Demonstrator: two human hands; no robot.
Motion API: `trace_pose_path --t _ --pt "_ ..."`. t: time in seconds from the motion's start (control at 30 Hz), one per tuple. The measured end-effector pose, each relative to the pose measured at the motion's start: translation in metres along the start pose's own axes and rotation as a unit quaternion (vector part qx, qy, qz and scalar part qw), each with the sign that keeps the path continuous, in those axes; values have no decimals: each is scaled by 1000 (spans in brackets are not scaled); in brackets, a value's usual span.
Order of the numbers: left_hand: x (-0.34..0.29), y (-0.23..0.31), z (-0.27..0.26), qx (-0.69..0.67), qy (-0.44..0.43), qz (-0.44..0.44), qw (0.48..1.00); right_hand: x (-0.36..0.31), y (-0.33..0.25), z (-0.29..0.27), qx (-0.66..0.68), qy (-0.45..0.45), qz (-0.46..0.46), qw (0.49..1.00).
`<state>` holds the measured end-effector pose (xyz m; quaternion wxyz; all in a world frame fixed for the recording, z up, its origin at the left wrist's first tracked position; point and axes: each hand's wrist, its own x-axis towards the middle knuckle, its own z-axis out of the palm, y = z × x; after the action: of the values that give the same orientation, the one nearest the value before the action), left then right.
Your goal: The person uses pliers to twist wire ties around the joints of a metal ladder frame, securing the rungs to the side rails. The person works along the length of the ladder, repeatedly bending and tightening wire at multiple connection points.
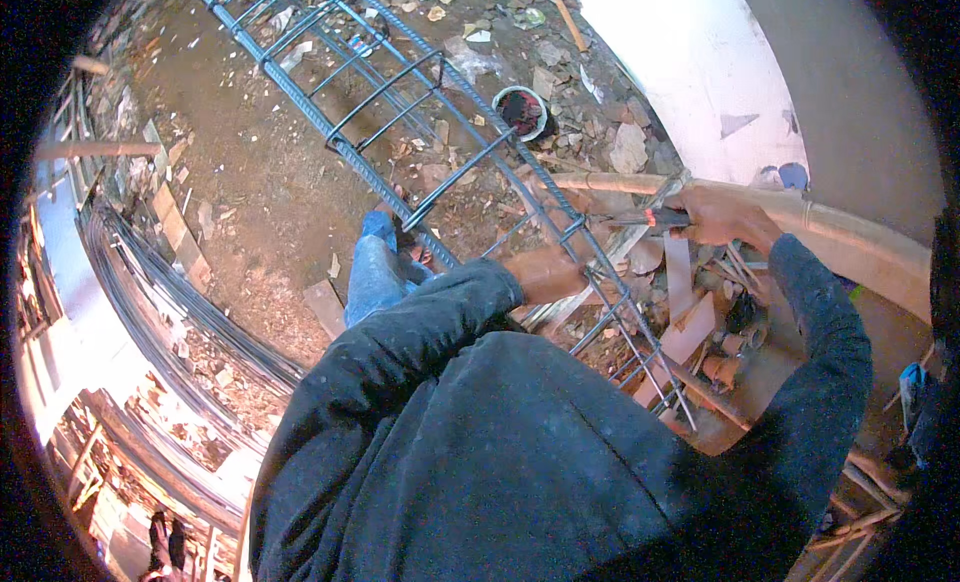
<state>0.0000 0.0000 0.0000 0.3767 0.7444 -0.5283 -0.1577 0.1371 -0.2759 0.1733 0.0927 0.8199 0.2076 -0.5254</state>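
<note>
A long rebar cage (335, 147) of ribbed steel bars and square wire stirrups runs slantwise from the far left down to the near right. My right hand (718, 216) is closed round dark pliers (655, 218) with an orange mark on the handle. Their jaw end points left toward a stirrup on the cage's right side; whether it touches the steel I cannot make out. My left hand (548, 272) reaches in at the near part of the cage, beside the same bars. Its fingers are hidden behind the steel and the forearm.
A bamboo pole (840, 232) crosses behind my right hand. A round bucket (520, 113) with dark contents stands on the rubble. At the left lie bundled long rods (150, 317). A white panel (690, 62) stands far right, and another person's feet (165, 542) show lower left.
</note>
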Motion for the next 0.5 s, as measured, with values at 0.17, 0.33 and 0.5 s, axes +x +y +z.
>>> trace_pose_path --t 0.17,0.33,0.5 --pt "3 -2 8 25 39 3 999 -2 22 13 354 -164 178 903" --pt "2 -7 12 34 8 16 999 0 10 26 533 -264 168 787" --pt "0 -4 13 58 27 25 998 -16 -23 22 104 -34 59 992"
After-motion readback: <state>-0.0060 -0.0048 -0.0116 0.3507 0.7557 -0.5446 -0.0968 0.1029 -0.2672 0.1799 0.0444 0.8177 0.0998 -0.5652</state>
